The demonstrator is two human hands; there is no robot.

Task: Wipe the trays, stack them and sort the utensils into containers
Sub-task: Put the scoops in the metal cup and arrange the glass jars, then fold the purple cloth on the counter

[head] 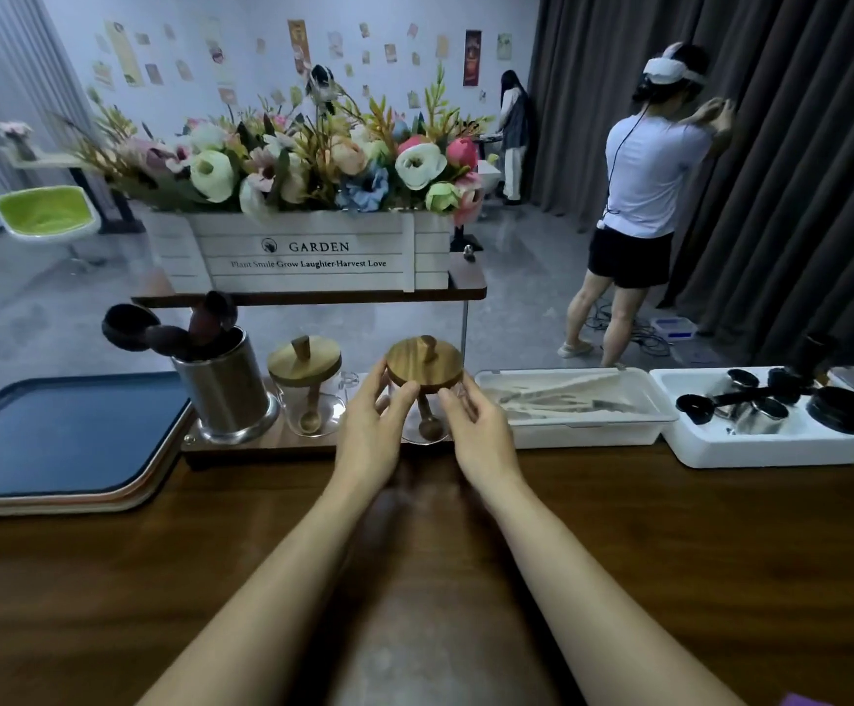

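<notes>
The left hand (pixel 376 420) and right hand (pixel 473 422) meet at twelve o'clock from the wearer, at the far edge of the dark brown wooden table (pixel 669 552). Between them stands a clear glass jar (pixel 417 434) topped by a round wooden lid (pixel 424 368) with an upright knob. The left hand's fingers curl round the jar's left side just under the lid's rim. The right hand's bent fingers close on its right side, so both hands grip it. A small wooden spoon (pixel 429 426) stands inside the jar.

At nine o'clock from the jar, just beside it, is a second lidded glass jar (pixel 305 387) with its own spoon. Beyond that stands a shiny steel cylinder (pixel 226 394) holding dark wooden spoons. Farther toward nine o'clock lies a stack of rounded trays (pixel 58 440), the top one dark blue.

At three o'clock from the jar sits a white plastic bin (pixel 593 430) of pale utensils. Next to it is another white bin (pixel 771 450) of black and steel measuring cups.

At twelve o'clock, on a shelf above, sits a white wooden flower box (pixel 312 252) marked GARDEN.
</notes>
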